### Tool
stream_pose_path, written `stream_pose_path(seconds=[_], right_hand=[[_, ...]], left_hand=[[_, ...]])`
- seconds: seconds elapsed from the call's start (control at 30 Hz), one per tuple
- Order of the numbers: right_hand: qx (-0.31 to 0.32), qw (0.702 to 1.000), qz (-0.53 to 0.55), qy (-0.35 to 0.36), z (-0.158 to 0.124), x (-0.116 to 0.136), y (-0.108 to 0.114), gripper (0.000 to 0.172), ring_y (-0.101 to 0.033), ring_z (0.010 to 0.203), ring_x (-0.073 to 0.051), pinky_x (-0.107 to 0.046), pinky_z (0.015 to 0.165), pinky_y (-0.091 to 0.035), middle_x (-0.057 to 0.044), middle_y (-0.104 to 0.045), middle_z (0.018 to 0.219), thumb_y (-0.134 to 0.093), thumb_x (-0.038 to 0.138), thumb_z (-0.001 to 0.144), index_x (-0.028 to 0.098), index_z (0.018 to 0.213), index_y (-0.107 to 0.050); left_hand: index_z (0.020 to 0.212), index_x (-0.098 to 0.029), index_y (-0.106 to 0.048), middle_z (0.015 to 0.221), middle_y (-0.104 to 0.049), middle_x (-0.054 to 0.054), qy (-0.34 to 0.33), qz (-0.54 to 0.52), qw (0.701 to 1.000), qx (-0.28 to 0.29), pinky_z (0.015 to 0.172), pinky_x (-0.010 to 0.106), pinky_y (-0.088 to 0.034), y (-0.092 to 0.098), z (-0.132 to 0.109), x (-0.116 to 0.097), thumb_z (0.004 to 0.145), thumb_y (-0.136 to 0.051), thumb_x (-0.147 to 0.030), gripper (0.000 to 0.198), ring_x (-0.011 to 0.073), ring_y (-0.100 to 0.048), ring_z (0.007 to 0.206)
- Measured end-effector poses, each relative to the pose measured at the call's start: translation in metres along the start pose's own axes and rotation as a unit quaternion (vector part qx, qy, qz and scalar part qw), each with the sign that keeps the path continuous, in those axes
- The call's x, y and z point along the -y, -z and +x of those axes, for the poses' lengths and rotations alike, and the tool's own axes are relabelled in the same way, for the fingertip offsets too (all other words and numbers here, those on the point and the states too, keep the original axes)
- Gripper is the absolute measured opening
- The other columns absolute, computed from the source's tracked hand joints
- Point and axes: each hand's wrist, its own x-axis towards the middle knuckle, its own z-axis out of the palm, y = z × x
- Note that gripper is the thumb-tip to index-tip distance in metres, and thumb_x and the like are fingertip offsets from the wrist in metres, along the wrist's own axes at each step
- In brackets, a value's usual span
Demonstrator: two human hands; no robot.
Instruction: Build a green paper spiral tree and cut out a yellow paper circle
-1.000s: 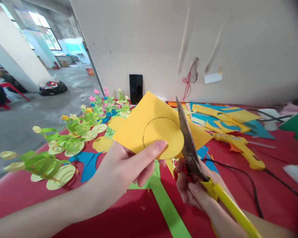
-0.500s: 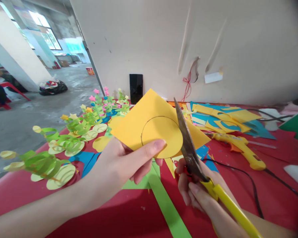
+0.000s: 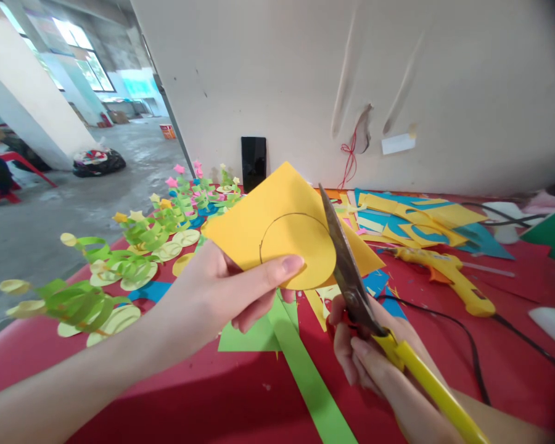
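Observation:
A yellow paper sheet (image 3: 282,197) with a drawn circle is pinched between the thumb and fingers of my left hand (image 3: 240,290). The lower right part of the circle's edge is cut. My right hand (image 3: 374,357) is wrapped round the scissors (image 3: 346,271), which have yellow and red handles. Their blades point up and lie along the circle's right side, with a flap of the sheet beyond them. Below the hands, a green paper strip (image 3: 305,376) lies on the red table (image 3: 203,401).
Green curled paper plants (image 3: 134,246) with round bases line the left. A yellow glue gun (image 3: 448,274) with a dark cord lies at right, before yellow scraps (image 3: 425,216) on blue paper (image 3: 488,243). A black phone (image 3: 254,163) leans on the white wall (image 3: 277,80).
The yellow sheet and my left hand have shifted slightly left. The scissor tips have moved a little left too, with the scissors still in my right hand.

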Motion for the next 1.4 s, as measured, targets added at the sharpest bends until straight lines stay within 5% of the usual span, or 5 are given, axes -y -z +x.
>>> stream_pose_path(seconds=[0.3, 1.27, 1.4], right_hand=[[-0.108, 0.990, -0.083, 0.041, -0.007, -0.012, -0.012, 0.021, -0.044, 0.048, -0.012, -0.021, 0.037, -0.031, -0.001, -0.047, 0.057, -0.044, 0.041, 0.083, 0.021, 0.079, -0.048], [-0.063, 0.990, -0.109, 0.066, -0.005, -0.004, -0.012, 0.022, -0.034, 0.036, -0.007, -0.019, 0.033, -0.024, 0.004, -0.042, 0.047, -0.036, 0.037, 0.087, 0.020, 0.076, -0.045], [-0.063, 0.995, -0.055, 0.053, -0.006, -0.002, -0.015, 0.015, -0.037, 0.040, -0.008, -0.019, 0.037, -0.027, 0.002, -0.050, 0.054, -0.041, 0.034, 0.083, 0.020, 0.084, -0.047]], left_hand=[[0.057, -0.017, -0.057, 0.034, -0.038, -0.008, -0.007, -0.020, 0.999, 0.036, 0.028, 0.011, -0.021, 0.007, 0.007, -0.001, 0.077, -0.056, -0.033, 0.026, 0.0011, -0.027, 0.028], [0.054, -0.017, -0.052, 0.031, -0.036, -0.008, 0.001, 0.039, 0.997, 0.067, 0.034, 0.012, -0.034, 0.016, 0.011, -0.011, 0.075, -0.055, -0.035, 0.028, 0.0027, -0.028, 0.030], [0.055, -0.017, -0.049, 0.035, -0.036, -0.009, -0.007, 0.005, 0.999, 0.051, 0.030, 0.009, -0.025, 0.017, 0.011, -0.011, 0.074, -0.058, -0.031, 0.025, 0.0010, -0.027, 0.029]])
